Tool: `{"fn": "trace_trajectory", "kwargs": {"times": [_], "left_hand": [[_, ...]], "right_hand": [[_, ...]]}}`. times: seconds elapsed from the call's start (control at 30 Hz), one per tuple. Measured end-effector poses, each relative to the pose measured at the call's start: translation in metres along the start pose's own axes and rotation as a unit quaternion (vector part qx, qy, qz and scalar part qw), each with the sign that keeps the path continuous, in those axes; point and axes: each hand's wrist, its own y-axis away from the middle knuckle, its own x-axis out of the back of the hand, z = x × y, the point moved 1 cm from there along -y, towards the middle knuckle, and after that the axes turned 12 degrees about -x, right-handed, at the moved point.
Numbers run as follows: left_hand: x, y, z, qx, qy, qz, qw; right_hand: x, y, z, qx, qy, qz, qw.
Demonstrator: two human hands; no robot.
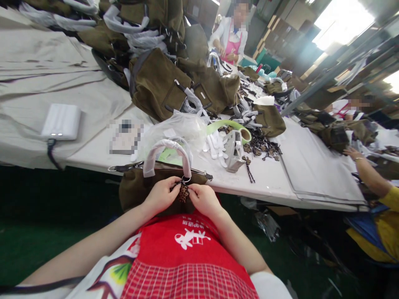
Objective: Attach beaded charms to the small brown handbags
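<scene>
An olive-brown bag point(134, 189) rests between my body and the table edge, its wrapped white handle point(166, 145) standing up and its zip running along the top. A leopard-patterned charm point(183, 193) hangs by a metal ring at the handle's base. My left hand point(163, 194) pinches the charm's upper left side. On the right side of the same charm, my right hand point(204, 199) has thumb and finger closed at its edge. The fingertips partly cover the ring and cord.
Olive bags point(162, 83) are heaped at the table's back. Plastic wrap point(174, 128), a tape roll point(245, 135), a metal holder point(233, 151) and loose charms point(262, 143) lie ahead. A power bank point(61, 121) sits left. Other people work behind and at right.
</scene>
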Motion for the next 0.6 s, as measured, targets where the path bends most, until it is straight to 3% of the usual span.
{"fn": "trace_trajectory", "kwargs": {"times": [0.13,0.47,0.6], "left_hand": [[0.002,0.000,0.000,-0.016,-0.090,-0.006,0.996],[0.000,0.002,0.003,-0.020,-0.194,-0.024,0.980],[0.001,0.001,0.004,-0.041,-0.165,-0.020,0.985]], "right_hand": [[0.002,-0.001,-0.001,0.008,0.009,0.003,1.000],[0.006,-0.007,-0.006,0.002,0.034,0.009,0.999],[0.001,-0.011,-0.007,0.005,0.019,0.013,1.000]]}}
